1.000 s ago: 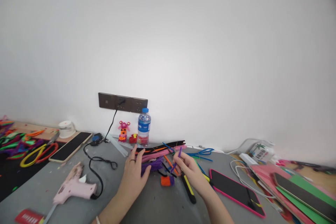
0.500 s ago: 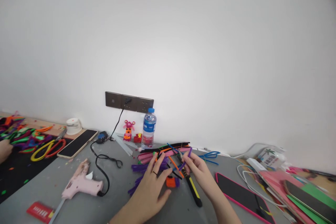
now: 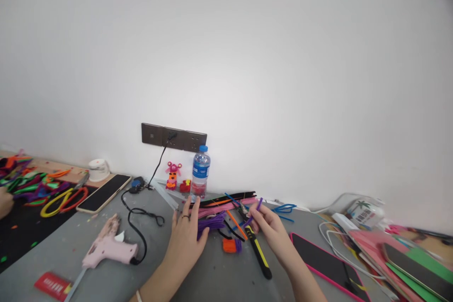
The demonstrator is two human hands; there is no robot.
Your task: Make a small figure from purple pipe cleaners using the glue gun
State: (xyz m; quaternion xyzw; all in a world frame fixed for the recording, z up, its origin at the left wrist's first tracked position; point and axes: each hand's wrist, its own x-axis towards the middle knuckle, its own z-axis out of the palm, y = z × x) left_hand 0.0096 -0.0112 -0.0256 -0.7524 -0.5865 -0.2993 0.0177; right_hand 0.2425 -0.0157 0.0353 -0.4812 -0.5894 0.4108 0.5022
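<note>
Fingers spread, my left hand [image 3: 186,238] reaches over the left part of a pile of pipe cleaners, beside a purple bundle [image 3: 214,221]. My right hand [image 3: 268,222] pinches a short purple pipe cleaner [image 3: 260,204] between thumb and fingers. Just below the right hand lie pliers [image 3: 260,255] with black and yellow handles. A small orange and purple pipe-cleaner piece [image 3: 230,245] rests on the table between my hands. Pink, black and orange [image 3: 236,224] stems lie behind it, with blue looped stems [image 3: 284,209] to the right.
A water bottle [image 3: 200,174] and a small pink and orange figure [image 3: 172,177] stand by the wall. On the left are a pink glue gun [image 3: 111,247], scissors [image 3: 67,200] and a phone [image 3: 105,192]. A pink-edged tablet [image 3: 327,266] lies right. Another person's hand [image 3: 5,202] shows far left.
My left hand has moved left and away from the middle, uncovering the purple bundle and the orange piece. My right hand stays nearly in place with the purple pipe cleaner.
</note>
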